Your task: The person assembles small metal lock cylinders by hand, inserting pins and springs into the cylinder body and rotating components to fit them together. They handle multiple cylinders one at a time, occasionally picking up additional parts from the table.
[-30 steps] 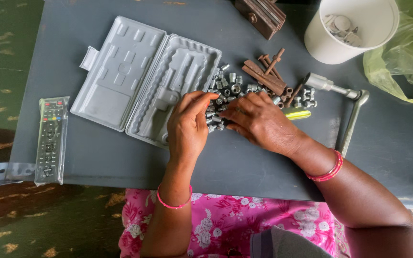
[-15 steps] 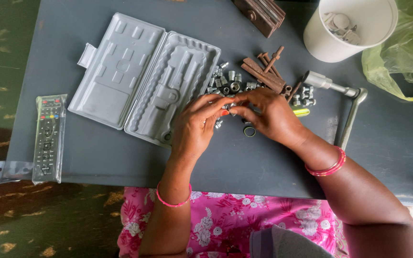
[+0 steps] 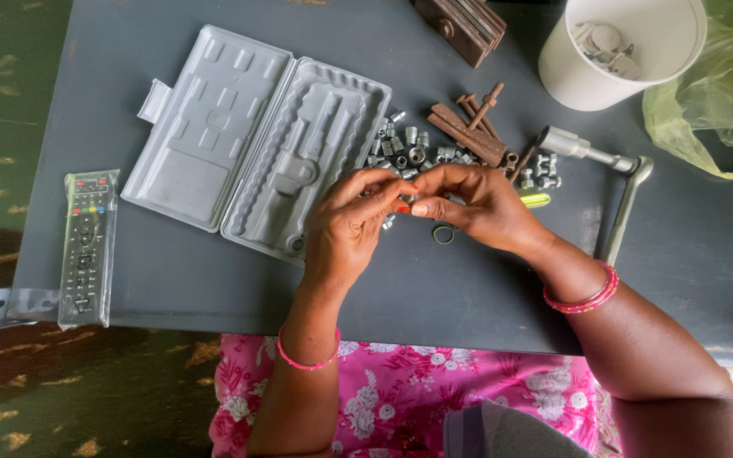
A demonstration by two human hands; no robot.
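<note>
My left hand (image 3: 348,231) and my right hand (image 3: 478,208) meet fingertip to fingertip just above the grey table (image 3: 171,280). Between them they pinch a small part (image 3: 402,208), of which only a red-orange bit shows; the fingers hide the rest. Just beyond my fingers lies a pile of several small metal sockets (image 3: 409,151). An open, empty grey plastic socket case (image 3: 252,144) lies to the left of the pile. Under my right hand's fingers a small ring (image 3: 444,234) lies flat on the table.
Rusty metal pieces (image 3: 468,127) and a bent ratchet handle (image 3: 625,191) lie right of the sockets. At the back right are a white bucket (image 3: 612,59) with metal parts and a green plastic bag (image 3: 727,93). A sleeved remote control (image 3: 86,246) lies at the left edge.
Both hands have drawn back from the socket pile toward me and come together on a small part. The ring now lies uncovered on the table.
</note>
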